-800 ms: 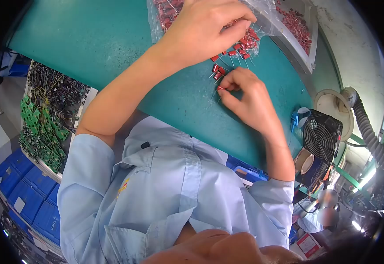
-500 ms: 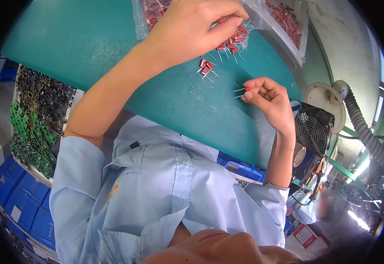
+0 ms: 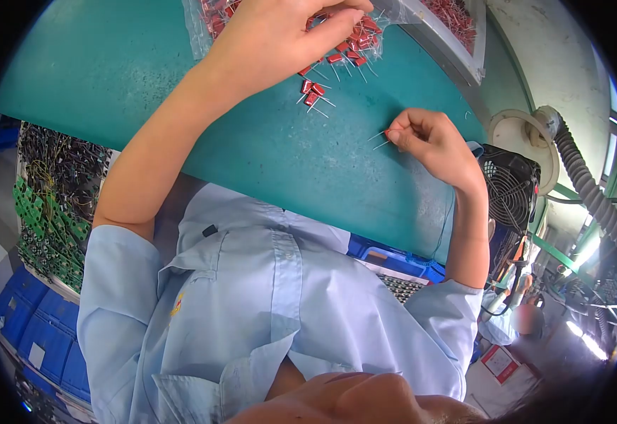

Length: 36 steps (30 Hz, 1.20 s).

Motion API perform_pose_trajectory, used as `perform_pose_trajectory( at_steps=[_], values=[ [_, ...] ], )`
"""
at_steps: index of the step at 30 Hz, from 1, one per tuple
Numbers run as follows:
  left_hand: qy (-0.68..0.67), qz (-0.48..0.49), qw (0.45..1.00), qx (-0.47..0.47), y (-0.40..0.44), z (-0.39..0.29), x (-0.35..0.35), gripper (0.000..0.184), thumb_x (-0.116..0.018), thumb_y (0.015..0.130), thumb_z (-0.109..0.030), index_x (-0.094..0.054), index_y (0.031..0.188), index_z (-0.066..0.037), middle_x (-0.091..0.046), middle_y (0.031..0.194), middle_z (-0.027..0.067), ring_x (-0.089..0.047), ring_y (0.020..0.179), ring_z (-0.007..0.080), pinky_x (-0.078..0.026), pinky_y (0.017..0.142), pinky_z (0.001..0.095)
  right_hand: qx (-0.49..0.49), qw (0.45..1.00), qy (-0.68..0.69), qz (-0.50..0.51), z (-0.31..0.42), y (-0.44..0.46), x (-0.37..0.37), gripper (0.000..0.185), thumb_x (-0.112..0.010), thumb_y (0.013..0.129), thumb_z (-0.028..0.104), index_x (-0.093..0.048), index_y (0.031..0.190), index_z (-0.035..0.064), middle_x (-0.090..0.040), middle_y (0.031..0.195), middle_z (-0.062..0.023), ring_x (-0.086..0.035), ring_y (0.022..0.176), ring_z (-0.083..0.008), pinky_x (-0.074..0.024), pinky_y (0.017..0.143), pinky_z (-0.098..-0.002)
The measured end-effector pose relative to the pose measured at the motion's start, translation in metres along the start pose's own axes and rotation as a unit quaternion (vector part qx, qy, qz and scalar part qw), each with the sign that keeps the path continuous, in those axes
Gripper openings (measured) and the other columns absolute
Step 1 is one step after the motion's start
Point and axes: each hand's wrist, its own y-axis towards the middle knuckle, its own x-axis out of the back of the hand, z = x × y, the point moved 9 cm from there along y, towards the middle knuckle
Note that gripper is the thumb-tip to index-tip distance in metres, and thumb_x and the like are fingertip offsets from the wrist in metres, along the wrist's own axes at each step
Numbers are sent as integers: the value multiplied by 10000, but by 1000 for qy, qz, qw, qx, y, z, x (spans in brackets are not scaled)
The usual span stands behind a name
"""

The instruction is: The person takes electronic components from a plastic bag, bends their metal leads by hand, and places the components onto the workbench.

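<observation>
While the right hand [image 3: 439, 145] pinches one red component [image 3: 388, 133] over the table [image 3: 280, 155], its paired leads point leftward | component cluster [image 3: 311, 99]: left and forward of those fingers | left hand [image 3: 269, 42]: nearer the loose pile [image 3: 365, 42], thumb and finger close together; grip contents indeterminable.

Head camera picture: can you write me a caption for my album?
Right hand pinches a two-legged red part; left hand is by a heap of more.
</observation>
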Motion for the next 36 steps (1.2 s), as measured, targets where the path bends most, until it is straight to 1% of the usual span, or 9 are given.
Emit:
perform_pose_trajectory(
  at_steps=[4,7,13,16,25,28,31,33,36],
  values=[
    [25,2,999,-21,2,-3,2,98,-662,901,-50,-704,971,4,-685,834,92,-638,722,239,-452,696,352,19,993,-115,-5,18,3,0,191,-681,937,137,-652,917,-51,-553,628,-74,-488,599,-115,-387,547,-326],
    [14,2,1000,-9,1,-3,1,99,-666,892,-48,-707,968,1,-685,832,90,-644,734,236,-454,722,355,19,989,-143,-26,22,1,-2,189,-655,945,123,-618,876,-50,-562,627,-142,-533,575,-222,-400,551,-381],
    [30,10,999,-8,0,-7,-2,99,-672,874,-46,-708,957,-7,-685,830,82,-648,745,240,-455,754,361,85,973,-204,-62,36,-2,-9,158,-618,944,87,-572,878,-49,-660,787,-247,-620,724,-456,-480,673,-522],
    [54,16,998,-16,1,-9,-1,99,-673,871,-51,-706,954,-9,-683,830,84,-648,749,248,-457,751,362,115,967,-210,-81,38,-4,-13,155,-608,940,70,-543,885,-59,-652,824,-272,-622,753,-466,-493,708,-537],
    [-2,8,1000,-25,-1,-7,-2,90,-669,877,-62,-693,937,-1,-677,824,104,-648,753,271,-465,726,373,160,872,-429,-175,62,-22,-40,110,-630,824,-6,-521,834,-12,-630,795,-208,-629,765,-378,-533,690,-474],
    [-8,16,1000,-24,-1,-5,-3,88,-663,881,-64,-691,929,4,-676,819,112,-650,745,274,-472,705,375,168,869,-427,-185,61,-24,-41,115,-633,842,1,-520,842,-19,-618,785,-203,-634,759,-366,-528,670,-471],
    [1,6,1000,-14,0,-1,-1,95,-659,890,-75,-693,927,6,-681,826,122,-655,735,277,-484,686,374,155,914,-337,-165,51,-19,-24,88,-639,863,27,-572,869,-29,-650,795,-199,-661,755,-347,-536,654,-430],
    [13,-8,1000,-4,1,7,3,106,-657,898,-86,-696,932,6,-685,833,128,-658,732,281,-493,680,372,120,958,-203,-163,42,-8,16,107,-653,901,97,-661,918,-9,-704,813,-162,-694,743,-277,-538,662,-361],
    [24,-18,999,19,3,17,9,120,-654,907,-104,-700,942,1,-691,841,134,-663,736,290,-503,686,371,54,938,-174,-293,4,21,116,183,-678,910,193,-733,973,30,-739,821,-87,-691,756,-174,-533,701,-307]
  ],
)
